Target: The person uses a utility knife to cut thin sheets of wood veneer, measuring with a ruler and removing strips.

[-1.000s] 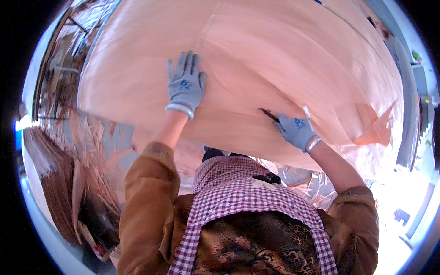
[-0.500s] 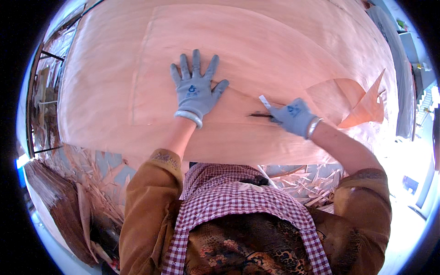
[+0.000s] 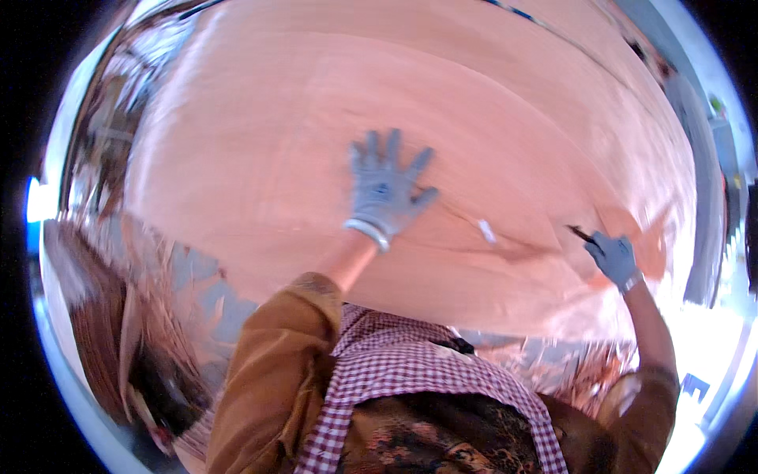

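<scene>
A broad sheet of pinkish wood veneer [image 3: 260,174] lies spread in front of me. My left hand [image 3: 387,189], in a grey glove, rests flat on it with the fingers spread. Beyond its thumb, a small white strip [image 3: 486,231] lies on the veneer beside a thin crack line. Farther right, my right hand [image 3: 614,259], also gloved, is closed around a slim dark knife [image 3: 583,235] whose tip points left. Next to that hand, a curled, torn veneer piece [image 3: 651,245] rises at the sheet's right side; motion blurs its outline.
Veneer scraps [image 3: 197,316] litter the floor below the near edge. A stack of veneer sheets [image 3: 87,308] stands at the lower left, and a dark-framed rack [image 3: 106,126] at the far left. A grey covered surface [image 3: 705,197] borders the right side.
My right hand has moved right, toward the torn piece, with the knife. The white strip, previously at its fingertips, now lies on the veneer. The whole view has shifted and tilted.
</scene>
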Tool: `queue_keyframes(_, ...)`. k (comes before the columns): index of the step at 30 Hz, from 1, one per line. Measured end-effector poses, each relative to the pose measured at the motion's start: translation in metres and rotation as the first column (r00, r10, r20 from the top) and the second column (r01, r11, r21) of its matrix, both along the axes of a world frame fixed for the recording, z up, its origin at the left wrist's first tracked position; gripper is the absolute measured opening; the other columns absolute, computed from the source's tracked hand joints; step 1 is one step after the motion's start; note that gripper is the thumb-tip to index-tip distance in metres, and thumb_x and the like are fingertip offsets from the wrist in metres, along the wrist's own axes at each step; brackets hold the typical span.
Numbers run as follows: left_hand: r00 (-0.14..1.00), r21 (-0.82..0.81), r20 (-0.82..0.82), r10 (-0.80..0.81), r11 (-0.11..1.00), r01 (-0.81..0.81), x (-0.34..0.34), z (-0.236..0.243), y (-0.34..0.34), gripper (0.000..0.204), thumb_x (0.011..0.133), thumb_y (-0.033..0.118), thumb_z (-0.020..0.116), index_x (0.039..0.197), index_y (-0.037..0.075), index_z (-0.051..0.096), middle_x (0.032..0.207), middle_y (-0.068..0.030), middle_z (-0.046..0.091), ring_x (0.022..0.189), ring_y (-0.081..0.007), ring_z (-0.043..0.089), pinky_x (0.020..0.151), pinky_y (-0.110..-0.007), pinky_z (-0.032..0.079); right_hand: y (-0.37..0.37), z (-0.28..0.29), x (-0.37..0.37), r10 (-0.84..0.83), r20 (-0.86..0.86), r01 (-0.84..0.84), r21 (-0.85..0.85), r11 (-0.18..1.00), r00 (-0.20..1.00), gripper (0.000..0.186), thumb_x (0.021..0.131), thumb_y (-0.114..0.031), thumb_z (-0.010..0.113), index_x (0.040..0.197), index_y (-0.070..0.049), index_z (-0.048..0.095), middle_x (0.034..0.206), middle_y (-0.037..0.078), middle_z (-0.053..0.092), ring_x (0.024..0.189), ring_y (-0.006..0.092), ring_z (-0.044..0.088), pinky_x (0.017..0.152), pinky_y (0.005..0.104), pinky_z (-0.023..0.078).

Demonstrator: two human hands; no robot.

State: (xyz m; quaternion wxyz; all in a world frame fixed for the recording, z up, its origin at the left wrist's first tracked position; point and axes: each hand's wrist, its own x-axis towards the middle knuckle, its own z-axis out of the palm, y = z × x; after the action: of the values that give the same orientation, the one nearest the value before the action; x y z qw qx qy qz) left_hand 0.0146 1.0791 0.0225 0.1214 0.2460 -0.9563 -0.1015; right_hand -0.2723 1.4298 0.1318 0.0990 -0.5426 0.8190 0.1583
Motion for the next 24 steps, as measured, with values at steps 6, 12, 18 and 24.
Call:
queue_keyframes(6, 0.998, 0.085, -0.052, 0.029, 0.996, -0.025, 0.01, -0.005, -0.008, 0.06, 0.083, 0.057, 0.048, 0.135, 0.028, 0.044, 0.144, -0.0225, 0.027, 0.133, -0.0481, 0.017, 0.106, -0.063, 0.006, -0.209, -0.028, 0.078, 0.159, 0.328, -0.055, -0.304, 0.951, 0.931, 0.014, 0.09, -0.023, 0.05, 0.089, -0.009, 0.051, 0.068, 0.019, 0.057, 0.063, 0.0393, 0.056, 0.054, 0.0475, 0.042)
queue_keyframes(12, 0.996, 0.191, -0.079, 0.03, 0.981, -0.014, 0.015, -0.007, -0.009, 0.056, 0.08, 0.055, 0.051, 0.125, 0.022, 0.055, 0.143, -0.0217, 0.029, 0.134, -0.0469, 0.017, 0.106, -0.063, 0.003, -0.414, -0.059, 0.169, 0.517, 0.294, -0.494, -0.153, 0.856, 0.804, 0.013, 0.088, -0.021, 0.048, 0.093, -0.012, 0.056, 0.081, 0.01, 0.065, 0.075, 0.0293, 0.063, 0.065, 0.0421, 0.045)
queue_keyframes(18, 0.999, 0.196, -0.03, 0.01, 0.981, -0.003, 0.006, -0.003, -0.01, 0.059, 0.078, 0.055, 0.054, 0.129, 0.026, 0.051, 0.143, -0.0222, 0.029, 0.133, -0.0468, 0.019, 0.105, -0.064, 0.006, -0.44, -0.081, 0.163, 0.549, 0.172, -0.555, -0.013, 0.831, 0.818, 0.018, 0.088, -0.023, 0.046, 0.1, -0.014, 0.057, 0.087, 0.009, 0.067, 0.081, 0.0277, 0.065, 0.07, 0.0403, 0.048)
queue_keyframes(24, 0.996, 0.096, -0.071, 0.044, 0.995, -0.037, 0.005, -0.01, -0.011, 0.059, 0.078, 0.055, 0.056, 0.131, 0.03, 0.049, 0.142, -0.0195, 0.032, 0.131, -0.0473, 0.023, 0.104, -0.064, 0.01, -0.346, -0.061, 0.077, 0.244, 0.159, -0.271, 0.181, 0.945, 0.957, 0.024, 0.093, -0.033, 0.042, 0.102, -0.015, 0.056, 0.088, 0.01, 0.066, 0.081, 0.0292, 0.064, 0.068, 0.0395, 0.048)
